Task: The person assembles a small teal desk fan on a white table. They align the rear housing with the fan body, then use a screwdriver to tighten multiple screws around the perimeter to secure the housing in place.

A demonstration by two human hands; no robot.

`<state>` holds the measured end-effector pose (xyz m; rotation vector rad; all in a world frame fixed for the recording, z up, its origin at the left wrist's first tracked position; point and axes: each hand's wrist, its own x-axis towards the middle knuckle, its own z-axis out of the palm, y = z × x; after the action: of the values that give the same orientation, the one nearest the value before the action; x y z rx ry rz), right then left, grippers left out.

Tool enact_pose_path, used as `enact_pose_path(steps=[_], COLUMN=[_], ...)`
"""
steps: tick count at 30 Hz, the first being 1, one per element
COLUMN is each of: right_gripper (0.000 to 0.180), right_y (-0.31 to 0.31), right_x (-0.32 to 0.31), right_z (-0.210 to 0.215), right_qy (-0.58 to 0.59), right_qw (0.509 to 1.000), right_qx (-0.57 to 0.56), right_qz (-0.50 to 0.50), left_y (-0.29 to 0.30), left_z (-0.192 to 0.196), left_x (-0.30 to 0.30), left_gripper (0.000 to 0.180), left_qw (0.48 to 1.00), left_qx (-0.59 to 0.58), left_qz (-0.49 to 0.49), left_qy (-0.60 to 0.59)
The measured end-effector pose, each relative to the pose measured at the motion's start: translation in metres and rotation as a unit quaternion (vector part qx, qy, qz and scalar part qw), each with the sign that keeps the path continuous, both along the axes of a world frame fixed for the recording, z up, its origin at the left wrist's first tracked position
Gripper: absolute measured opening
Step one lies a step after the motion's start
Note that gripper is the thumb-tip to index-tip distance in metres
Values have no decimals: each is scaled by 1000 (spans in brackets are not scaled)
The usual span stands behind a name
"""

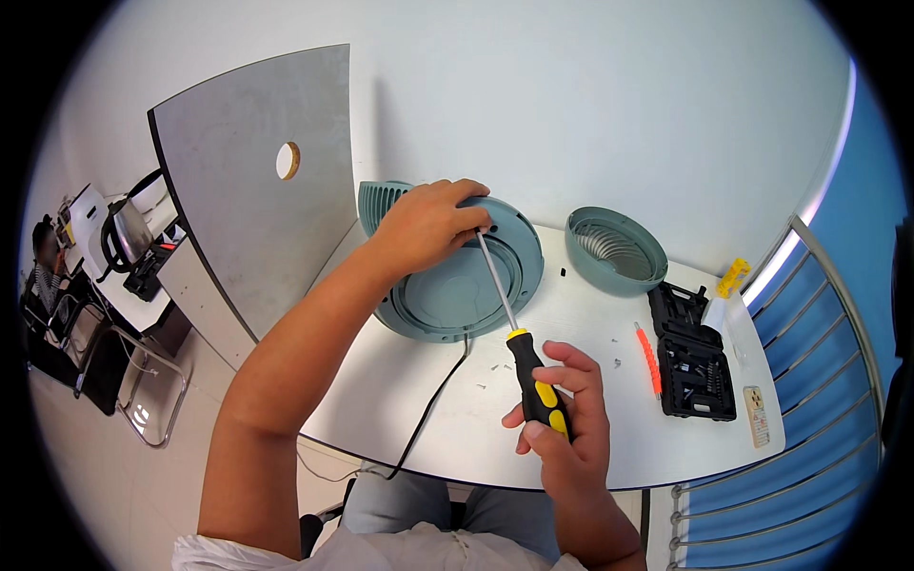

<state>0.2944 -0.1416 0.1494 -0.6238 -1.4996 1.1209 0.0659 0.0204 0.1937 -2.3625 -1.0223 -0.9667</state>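
Observation:
A grey-green round appliance base [447, 295] stands tilted on the white table with its underside toward me, a black cable running from its lower edge. My left hand [428, 224] curls over its upper part, fingers bent at the rim and close to the screwdriver tip. In my right hand [571, 409] is a screwdriver [541, 392] with a black and yellow handle, thumb and fingers around it. Its long shaft points up to a spot near the base's rim beside my left fingers. Whether a screw sits under the tip is hidden. Behind the base shows a ribbed housing part [383, 203].
Small screws [482, 386] lie scattered on the table [381, 409]. A grey-green bowl-shaped cover [619, 249] sits at the back right. Near the right edge are an open black tool case [697, 376] and an orange flexible shaft [649, 359]. A grey partition [257, 190] stands left.

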Motion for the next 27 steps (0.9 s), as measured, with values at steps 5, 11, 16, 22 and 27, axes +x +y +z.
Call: enact_pose_path(steps=[5,11,16,22,27], right_gripper=[33,33,31,29,30], right_y=[1,1,-4,-5,1], right_x=[-1,1,6,11,11], right_z=[-9,-13,-17,-13,-13], right_qy=[25,45,29,0,-40], right_qw=[999,999,999,1000,998], right_qx=[17,4,15,7,41], right_qz=[22,25,4,-19,-27], left_y=[0,-6,-7,2,1], left_z=[1,5,5,3,5], left_x=[-1,-1,1,3,-1], left_gripper=[18,40,47,37,37], left_qw=[1000,997,995,989,989], left_qx=[-1,-55,-70,-118,-113], left_qz=[-11,-10,31,47,58], left_qy=[-6,-52,-68,-78,-79])
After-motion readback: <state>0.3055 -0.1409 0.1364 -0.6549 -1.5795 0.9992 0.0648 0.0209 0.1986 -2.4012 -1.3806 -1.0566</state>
